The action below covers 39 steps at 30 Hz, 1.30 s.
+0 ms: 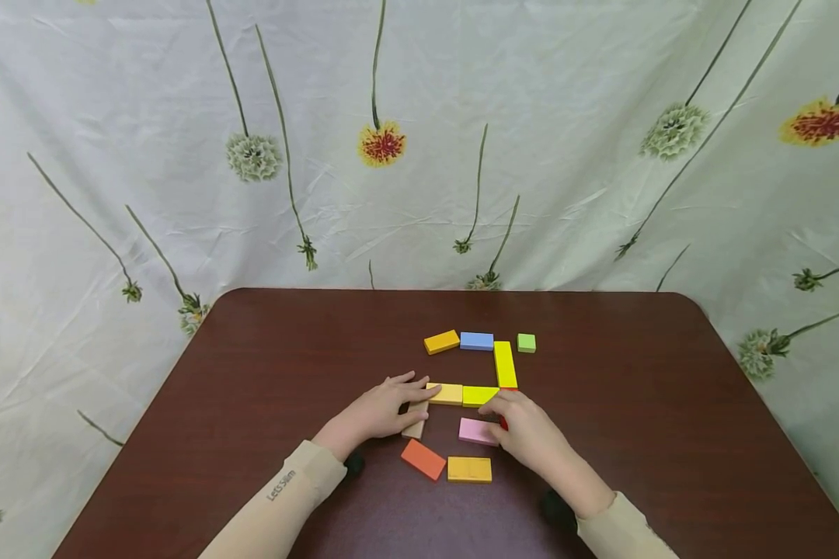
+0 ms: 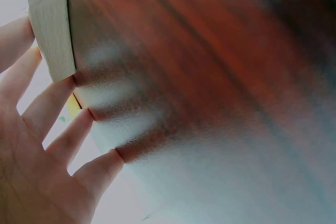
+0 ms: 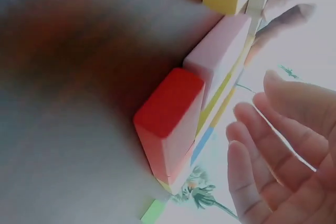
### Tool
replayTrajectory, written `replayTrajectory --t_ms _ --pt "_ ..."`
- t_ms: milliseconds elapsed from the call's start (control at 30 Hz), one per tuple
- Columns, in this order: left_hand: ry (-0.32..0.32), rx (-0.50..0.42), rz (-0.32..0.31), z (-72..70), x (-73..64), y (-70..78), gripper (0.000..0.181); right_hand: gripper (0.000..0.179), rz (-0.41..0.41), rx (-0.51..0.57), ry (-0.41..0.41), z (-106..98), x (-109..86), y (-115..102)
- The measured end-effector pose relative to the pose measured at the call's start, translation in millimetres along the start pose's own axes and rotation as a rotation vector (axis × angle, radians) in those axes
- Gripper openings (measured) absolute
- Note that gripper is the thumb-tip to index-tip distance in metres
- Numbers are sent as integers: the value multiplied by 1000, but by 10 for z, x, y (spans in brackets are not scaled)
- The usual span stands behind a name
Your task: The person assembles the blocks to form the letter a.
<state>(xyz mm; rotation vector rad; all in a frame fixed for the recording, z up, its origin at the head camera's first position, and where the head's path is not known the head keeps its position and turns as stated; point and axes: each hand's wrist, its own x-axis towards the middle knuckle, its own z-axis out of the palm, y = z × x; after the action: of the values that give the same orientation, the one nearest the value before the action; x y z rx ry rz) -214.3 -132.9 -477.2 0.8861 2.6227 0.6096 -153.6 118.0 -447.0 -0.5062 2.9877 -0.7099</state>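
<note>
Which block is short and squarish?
The green block, at the far right of the layout, with a gap between it and the long yellow block. It's the only green one; the yellow block and the blue block are plainly oblong.

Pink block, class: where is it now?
In the head view, the pink block lies right of centre, by the right hand, between the bright-yellow block and the amber block.
</note>
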Motion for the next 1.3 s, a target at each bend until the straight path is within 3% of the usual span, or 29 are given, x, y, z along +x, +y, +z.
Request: replayTrajectory --t_ms 300,633,833,967,1100,1300 --pt "8 -3 -6 7 -6 2 49 27 -90 22 -165 65 158 -20" --pt "11 9 -23 8 -5 1 50 28 -77 -31 -154 132 188 -88" --pt "11 -2 -17 7 -12 -9 49 30 -94 4 -59 19 169 -103" --pt "14 1 -6 3 -18 -11 49 31 -59 22 17 -129 88 -100" --pt "13 8 5 0 -27 -11 49 30 29 40 39 -233 -92 -81" --pt "12 10 12 0 -35 -10 50 30 93 65 48 -180 -449 8"
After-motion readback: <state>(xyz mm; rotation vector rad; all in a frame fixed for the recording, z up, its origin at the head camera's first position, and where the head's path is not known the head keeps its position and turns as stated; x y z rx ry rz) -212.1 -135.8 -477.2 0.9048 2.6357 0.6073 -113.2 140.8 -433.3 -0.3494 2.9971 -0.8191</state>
